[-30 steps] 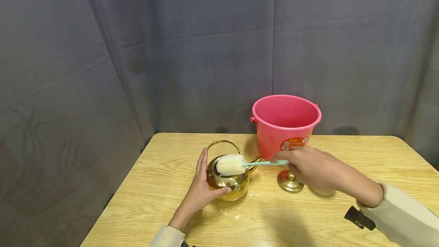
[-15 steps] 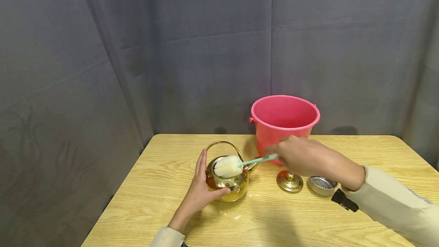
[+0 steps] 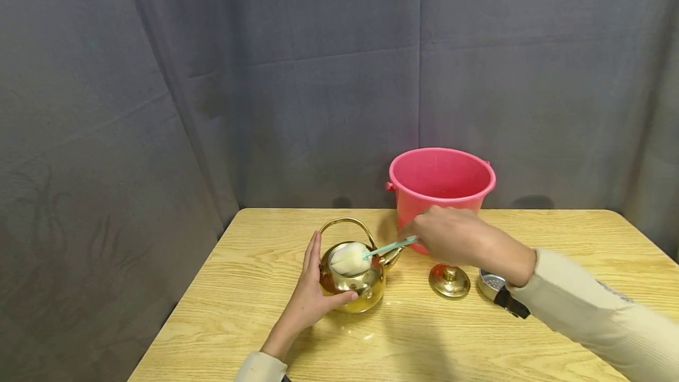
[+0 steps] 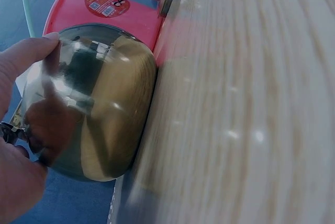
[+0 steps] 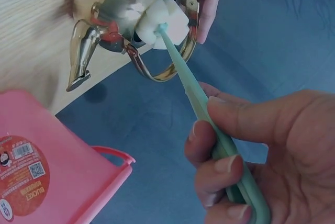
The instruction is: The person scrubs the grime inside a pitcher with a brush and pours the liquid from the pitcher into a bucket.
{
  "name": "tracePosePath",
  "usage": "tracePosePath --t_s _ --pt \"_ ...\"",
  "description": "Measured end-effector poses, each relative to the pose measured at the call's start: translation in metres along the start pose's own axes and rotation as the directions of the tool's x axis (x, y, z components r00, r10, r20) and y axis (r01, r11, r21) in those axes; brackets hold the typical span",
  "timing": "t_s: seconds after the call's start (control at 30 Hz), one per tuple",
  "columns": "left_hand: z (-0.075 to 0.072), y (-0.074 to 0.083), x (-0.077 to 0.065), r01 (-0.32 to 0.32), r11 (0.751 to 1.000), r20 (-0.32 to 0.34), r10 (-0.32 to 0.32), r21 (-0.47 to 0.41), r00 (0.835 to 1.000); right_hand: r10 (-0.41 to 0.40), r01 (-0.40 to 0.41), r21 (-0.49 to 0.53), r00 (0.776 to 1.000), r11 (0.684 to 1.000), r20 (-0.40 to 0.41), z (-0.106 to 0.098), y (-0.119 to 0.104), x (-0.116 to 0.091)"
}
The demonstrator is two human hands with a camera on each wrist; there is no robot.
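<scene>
Right hand (image 3: 451, 233) grips the sponge brush (image 3: 352, 259) at the kettle's (image 3: 367, 285) mouth; left hand (image 3: 310, 295) clasps the kettle's side, fingers spread. A steeper brush probably seats deeper.

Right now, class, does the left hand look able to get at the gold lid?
Probably not without moving: the left hand rests against the kettle, which stands between it and the gold lid.

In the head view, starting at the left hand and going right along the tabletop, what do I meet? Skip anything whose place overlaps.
Left hand → gold kettle → gold lid → perforated metal dish, partly hidden.
</scene>
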State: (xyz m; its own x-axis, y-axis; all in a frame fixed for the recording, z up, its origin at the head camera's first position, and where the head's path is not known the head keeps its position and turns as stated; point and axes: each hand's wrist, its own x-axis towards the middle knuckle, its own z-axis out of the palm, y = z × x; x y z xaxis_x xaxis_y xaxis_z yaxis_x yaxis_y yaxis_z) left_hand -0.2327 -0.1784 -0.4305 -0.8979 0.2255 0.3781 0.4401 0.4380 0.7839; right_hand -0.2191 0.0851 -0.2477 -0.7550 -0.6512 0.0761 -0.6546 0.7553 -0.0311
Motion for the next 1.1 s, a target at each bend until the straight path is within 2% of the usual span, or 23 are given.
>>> tracePosePath --t_s 0.37,0.73,1.1 --pt "0.001 -0.001 0.001 -0.003 1.0 0.002 0.003 -0.003 1.0 0.074 -0.074 -0.031 0.997 0.997 0.004 0.01 -0.009 0.007" --pt "0.001 -0.001 0.001 -0.014 1.0 0.001 0.014 -0.001 1.0 0.08 -0.08 -0.01 0.997 0.997 -0.013 0.026 -0.01 0.01" --pt "0.001 -0.001 0.0 -0.015 1.0 0.005 0.015 0.004 1.0 0.081 -0.087 -0.068 0.993 0.994 -0.083 0.038 -0.01 0.011"
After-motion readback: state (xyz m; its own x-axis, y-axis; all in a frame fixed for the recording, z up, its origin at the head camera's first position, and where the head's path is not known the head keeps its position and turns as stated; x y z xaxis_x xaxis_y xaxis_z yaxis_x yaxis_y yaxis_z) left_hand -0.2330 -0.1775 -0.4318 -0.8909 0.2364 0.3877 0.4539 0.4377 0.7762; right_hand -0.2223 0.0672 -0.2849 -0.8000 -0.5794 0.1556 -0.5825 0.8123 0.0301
